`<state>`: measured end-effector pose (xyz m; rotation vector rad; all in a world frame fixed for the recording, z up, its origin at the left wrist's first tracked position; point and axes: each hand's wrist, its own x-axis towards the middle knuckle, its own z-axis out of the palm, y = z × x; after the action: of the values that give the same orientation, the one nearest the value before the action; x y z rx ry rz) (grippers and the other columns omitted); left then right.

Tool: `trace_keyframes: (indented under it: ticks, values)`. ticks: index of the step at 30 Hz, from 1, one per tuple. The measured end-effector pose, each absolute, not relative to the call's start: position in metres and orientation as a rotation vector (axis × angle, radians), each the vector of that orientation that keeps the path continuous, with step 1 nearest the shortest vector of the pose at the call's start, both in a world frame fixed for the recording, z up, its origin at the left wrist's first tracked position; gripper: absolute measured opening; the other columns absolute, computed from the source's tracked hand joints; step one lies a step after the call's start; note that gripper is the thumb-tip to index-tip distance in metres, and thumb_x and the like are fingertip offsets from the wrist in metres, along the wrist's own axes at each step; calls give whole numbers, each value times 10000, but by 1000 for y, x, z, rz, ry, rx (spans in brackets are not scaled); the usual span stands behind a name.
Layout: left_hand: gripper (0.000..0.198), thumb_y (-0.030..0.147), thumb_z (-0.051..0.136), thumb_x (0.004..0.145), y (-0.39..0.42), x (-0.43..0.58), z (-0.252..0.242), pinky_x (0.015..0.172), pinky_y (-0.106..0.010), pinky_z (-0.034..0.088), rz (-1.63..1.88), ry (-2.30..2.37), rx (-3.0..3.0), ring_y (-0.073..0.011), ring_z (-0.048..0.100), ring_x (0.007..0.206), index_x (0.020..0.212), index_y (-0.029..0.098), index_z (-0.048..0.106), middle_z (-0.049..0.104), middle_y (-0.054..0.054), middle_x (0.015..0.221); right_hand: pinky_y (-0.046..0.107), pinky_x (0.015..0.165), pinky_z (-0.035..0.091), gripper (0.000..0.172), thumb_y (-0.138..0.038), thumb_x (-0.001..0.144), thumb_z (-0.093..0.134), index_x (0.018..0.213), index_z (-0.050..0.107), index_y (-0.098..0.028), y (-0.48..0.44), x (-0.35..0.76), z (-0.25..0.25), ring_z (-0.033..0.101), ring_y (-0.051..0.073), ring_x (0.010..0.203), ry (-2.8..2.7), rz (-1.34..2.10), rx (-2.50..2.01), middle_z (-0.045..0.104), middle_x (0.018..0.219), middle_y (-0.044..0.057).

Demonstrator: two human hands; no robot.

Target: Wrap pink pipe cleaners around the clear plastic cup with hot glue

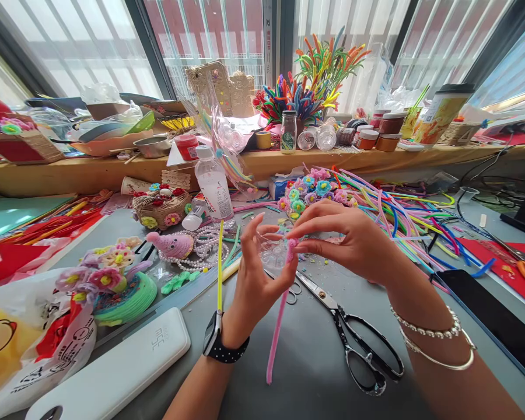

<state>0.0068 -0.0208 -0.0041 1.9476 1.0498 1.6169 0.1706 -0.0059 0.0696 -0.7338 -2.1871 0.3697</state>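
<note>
Two bare hands work close together over a gray tabletop (245, 385), a pink pipe cleaner (277, 335) between them, its top bent into a small curl and its straight end hanging down toward the surface. The right hand (343, 233), a beaded bracelet (426, 325) and a plain bangle (446, 364) at its wrist, comes in from the side with thumb and forefinger pinched on the curl. The left hand (262, 286), wearing a black-banded watch (221, 344), is raised with fingers curved; its thumb crosses in front of the pipe cleaner just below the curl, though whether a fingertip closes on it from behind cannot be told. Black-handled scissors (363, 341) lie partly open near the right hand, beside the hanging pipe cleaner. Beyond the hands, a cluster of fuzzy flowers (317, 189) sits next to a loose spread of colored pipe cleaners (396, 213). A labeled plastic bottle (214, 189) stands behind the left hand, near a flower-trimmed basket (160, 207) and strings of white beads (207, 251). A white power bank (118, 367) rests at left, a dark phone (492, 321) at right, while paint jars (387, 134) line the ledge (126, 169) under the windows.
</note>
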Motion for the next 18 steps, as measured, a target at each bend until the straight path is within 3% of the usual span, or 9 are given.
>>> trace_keyframes:
  ticks: [8, 18]
  values:
    - [664, 233, 606, 762, -22, 7, -4, 887, -415, 446, 1592, 1099, 1940, -199, 561, 978, 1301, 220, 217, 510, -98, 1097, 327, 772, 484, 111, -252, 761, 673, 860, 698, -209, -16, 177, 78, 567, 188, 863, -2189, -111, -713, 671, 820, 42]
    - [685, 202, 619, 741, -22, 8, -3, 867, -407, 475, 1648, 1019, 1992, -196, 552, 983, 1299, 246, 223, 502, -84, 1095, 348, 759, 461, 69, -246, 800, 629, 831, 683, -217, -18, 174, 77, 562, 183, 811, -2272, -149, -716, 663, 788, 30]
